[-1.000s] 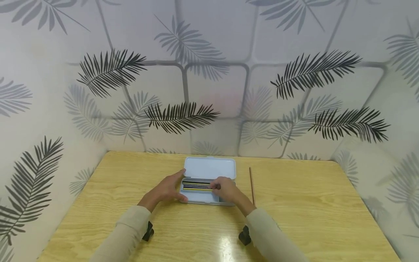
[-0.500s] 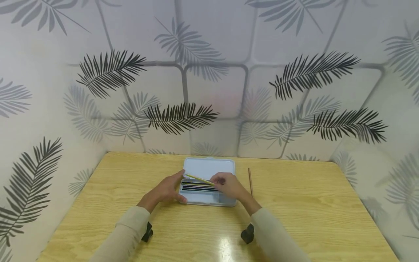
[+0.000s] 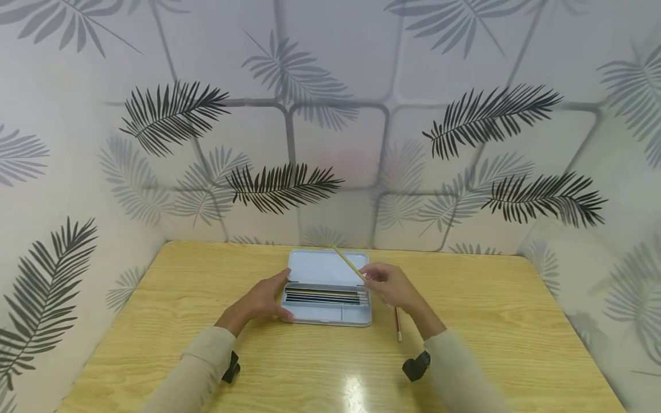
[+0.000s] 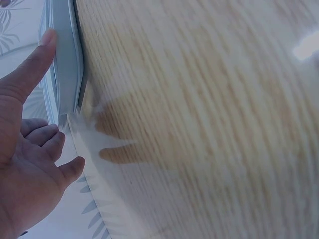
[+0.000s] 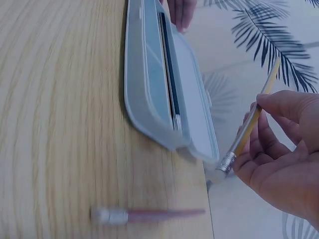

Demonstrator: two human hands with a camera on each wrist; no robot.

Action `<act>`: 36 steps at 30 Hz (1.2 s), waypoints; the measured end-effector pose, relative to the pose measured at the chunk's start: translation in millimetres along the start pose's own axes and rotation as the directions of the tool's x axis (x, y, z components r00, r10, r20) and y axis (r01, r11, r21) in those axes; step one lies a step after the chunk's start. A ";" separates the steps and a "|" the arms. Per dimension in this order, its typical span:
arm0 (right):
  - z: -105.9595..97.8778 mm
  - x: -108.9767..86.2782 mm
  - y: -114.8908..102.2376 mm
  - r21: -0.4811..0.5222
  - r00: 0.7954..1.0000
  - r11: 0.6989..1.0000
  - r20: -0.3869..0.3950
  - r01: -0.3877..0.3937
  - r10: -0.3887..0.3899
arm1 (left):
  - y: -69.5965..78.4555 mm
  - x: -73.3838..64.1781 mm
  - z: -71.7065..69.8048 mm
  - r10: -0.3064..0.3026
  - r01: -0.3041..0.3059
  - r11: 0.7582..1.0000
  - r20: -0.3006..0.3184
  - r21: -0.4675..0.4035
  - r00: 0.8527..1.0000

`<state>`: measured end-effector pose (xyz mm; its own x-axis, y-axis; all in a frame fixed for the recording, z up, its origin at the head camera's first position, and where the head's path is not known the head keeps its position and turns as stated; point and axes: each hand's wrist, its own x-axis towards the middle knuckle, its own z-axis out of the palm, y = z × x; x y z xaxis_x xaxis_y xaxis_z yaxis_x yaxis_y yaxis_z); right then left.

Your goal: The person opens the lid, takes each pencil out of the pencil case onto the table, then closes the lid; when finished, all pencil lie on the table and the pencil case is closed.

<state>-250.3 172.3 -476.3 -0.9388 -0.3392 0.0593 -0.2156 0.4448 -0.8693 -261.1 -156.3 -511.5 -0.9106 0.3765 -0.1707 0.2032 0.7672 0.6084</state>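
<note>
A light-blue pencil case [image 3: 316, 314] lies open on the table, its lid [image 3: 322, 265] laid back towards the wall. Several dark pencils [image 3: 322, 296] lie in its rear compartment. My left hand [image 3: 264, 297] rests at the case's left end, thumb against the front corner and fingers spread towards the lid hinge. In the left wrist view the thumb [image 4: 37, 62] lies along the case wall. My right hand [image 3: 393, 285] pinches a yellow pencil [image 5: 251, 122] between thumb and fingers, raised right of the case. Its metal-ringed eraser end points down in the right wrist view.
A reddish-brown pencil [image 3: 398, 324] lies on the wooden table [image 3: 480, 321] right of the case, partly behind the right hand in the head view. A leaf-patterned wall covering [image 3: 335, 223] rises behind the table's far edge.
My right hand has lifted the yellow pencil out of the case and carried it up and to the right. The left hand stays at the case's left end.
</note>
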 end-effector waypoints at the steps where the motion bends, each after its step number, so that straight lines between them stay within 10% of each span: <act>1: -4.2 -3.3 2.8 0.003 1.000 1.000 -0.006 -0.018 0.018 | 0.3 0.2 0.2 0.001 -0.001 1.000 0.001 0.000 1.000; 22: -39.9 -42.4 51.6 0.091 0.962 0.967 -0.117 -0.237 0.247 | 0.2 -1.2 -0.2 0.022 -0.021 1.000 -0.003 0.016 1.000; 36: -28.0 -46.8 55.5 0.029 0.864 0.892 -0.236 -0.452 0.445 | 1.5 -2.8 -1.3 0.009 -0.009 1.000 -0.004 0.009 1.000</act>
<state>-225.8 236.1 -513.5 -0.9703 0.1005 -0.2199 0.2394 0.5261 -0.8160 -258.7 -156.8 -509.1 -0.9100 0.3817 -0.1617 0.2150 0.7683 0.6030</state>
